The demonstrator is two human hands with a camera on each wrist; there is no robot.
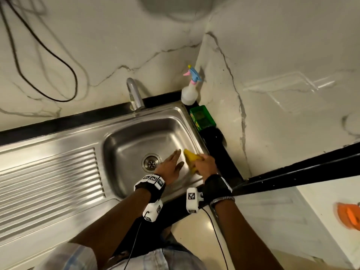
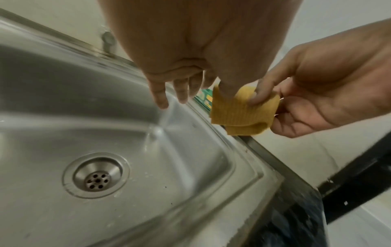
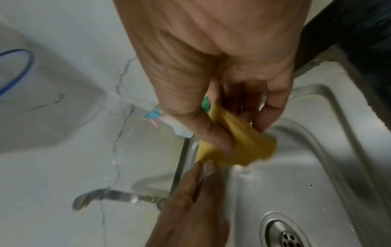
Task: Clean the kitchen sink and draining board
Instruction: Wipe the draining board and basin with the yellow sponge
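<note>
A stainless steel sink [image 1: 136, 137] has its ribbed draining board [image 1: 48, 176] on the left and a round drain [image 1: 151, 163] in the basin floor. Over the basin's right side my right hand [image 1: 204, 162] grips a folded yellow cloth [image 1: 191, 158], pinched between thumb and fingers [image 2: 262, 95]. My left hand [image 1: 173, 162] hovers beside it with fingers straight, above the basin near the drain. In the right wrist view a left fingertip [image 3: 208, 168] touches the lower edge of the cloth [image 3: 239, 150]. The basin looks wet, with small specks.
A chrome tap [image 1: 134, 94] stands behind the basin. A white spray bottle [image 1: 189, 90] and a green box [image 1: 202, 117] sit on the black ledge at the back right corner. A black bar [image 1: 302, 172] runs off to the right. An orange object [image 1: 348, 215] lies far right.
</note>
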